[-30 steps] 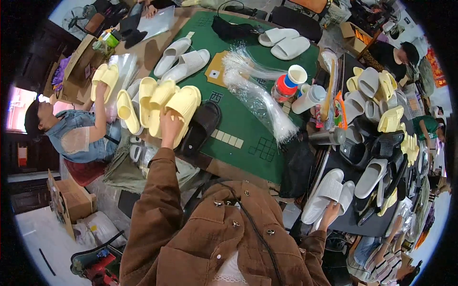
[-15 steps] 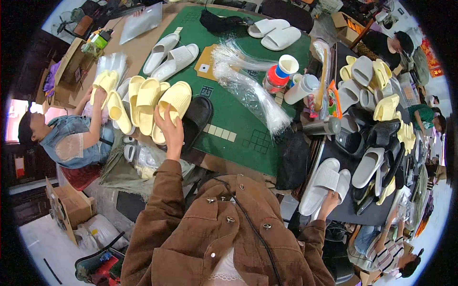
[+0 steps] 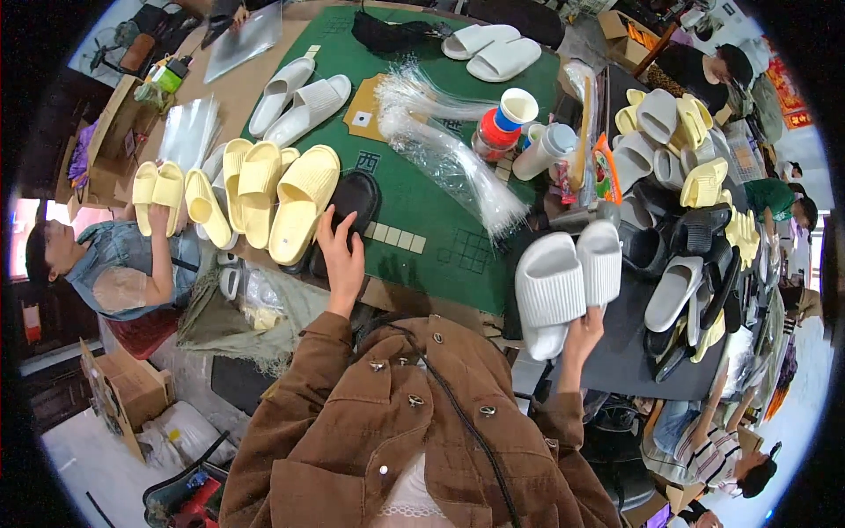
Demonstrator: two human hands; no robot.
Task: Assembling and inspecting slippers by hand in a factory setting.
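Note:
My right hand (image 3: pixel 583 336) is closed on a pair of light grey slide slippers (image 3: pixel 553 286), held up between the green table and the dark table at right. My left hand (image 3: pixel 343 264) is open, fingers apart, beside a black slipper (image 3: pixel 356 201) on the green table. Whether its fingertips touch that slipper I cannot tell. Just left of it lies a yellow slipper (image 3: pixel 304 198), and several more yellow slippers (image 3: pixel 255 189) stand in a row along the table's edge.
Clear strings (image 3: pixel 440 145) lie mid-table near stacked cups (image 3: pixel 510 114) and a white tumbler (image 3: pixel 546 150). White slippers (image 3: pixel 308 110) are farther back. Mixed slippers pile on the dark table (image 3: pixel 607 361). At left, a co-worker (image 3: pixel 132 264) holds a yellow pair.
My right hand has lifted the grey slippers up and leftward off the dark table. My left hand has left the yellow slipper and moved slightly right. The co-worker's yellow pair has shifted left.

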